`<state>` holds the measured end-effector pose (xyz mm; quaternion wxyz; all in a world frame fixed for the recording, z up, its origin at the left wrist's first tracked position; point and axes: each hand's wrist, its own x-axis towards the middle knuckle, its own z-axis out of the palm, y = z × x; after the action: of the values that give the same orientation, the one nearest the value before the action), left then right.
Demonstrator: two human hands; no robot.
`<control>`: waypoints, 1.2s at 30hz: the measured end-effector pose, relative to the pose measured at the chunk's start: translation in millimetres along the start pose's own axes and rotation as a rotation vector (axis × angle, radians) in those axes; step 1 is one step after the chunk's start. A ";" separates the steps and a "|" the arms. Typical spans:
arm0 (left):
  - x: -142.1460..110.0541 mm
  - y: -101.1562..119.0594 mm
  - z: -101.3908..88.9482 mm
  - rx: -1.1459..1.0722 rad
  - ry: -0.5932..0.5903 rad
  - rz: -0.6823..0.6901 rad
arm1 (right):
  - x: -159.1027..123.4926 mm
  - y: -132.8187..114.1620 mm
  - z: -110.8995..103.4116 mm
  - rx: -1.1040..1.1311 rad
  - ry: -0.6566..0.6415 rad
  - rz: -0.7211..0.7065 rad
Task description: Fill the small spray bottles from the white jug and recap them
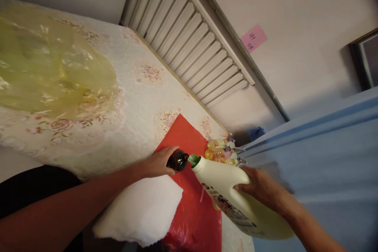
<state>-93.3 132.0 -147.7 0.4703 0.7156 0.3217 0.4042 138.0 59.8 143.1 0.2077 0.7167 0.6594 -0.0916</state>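
My left hand (161, 162) is closed around a small dark bottle (178, 160) above a red sheet (189, 138). My right hand (260, 185) grips a large pale-green jug (233, 189) with a printed label, tilted so its mouth points left. The green spout (193, 160) of the jug meets the neck of the dark bottle. Whether liquid is flowing between them I cannot tell. Just below my left hand lies a white cloth or padding (144, 208), partly over the red sheet.
Several pump bottles with yellow liquid (220, 151) stand beyond the jug. A crumpled yellow plastic bag (56, 63) lies on the flowered tablecloth (132, 98) at left. A radiator (189, 35) runs along the wall, and a blue curtain (333, 165) hangs at right.
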 end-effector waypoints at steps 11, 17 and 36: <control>0.1 6.7 -3.5 -0.022 -0.020 -0.009 | -0.9 -2.8 -1.5 -0.032 0.014 -0.003; -0.3 3.7 -2.3 -0.019 -0.010 -0.015 | -1.0 -2.8 -1.8 -0.022 0.008 -0.005; -0.7 1.6 -1.1 -0.013 -0.010 -0.016 | -0.2 -1.5 -2.7 -0.045 0.021 -0.012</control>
<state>-94.5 131.3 -146.2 0.4798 0.7120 0.3222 0.3988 136.1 60.8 145.4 0.2164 0.7087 0.6678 -0.0707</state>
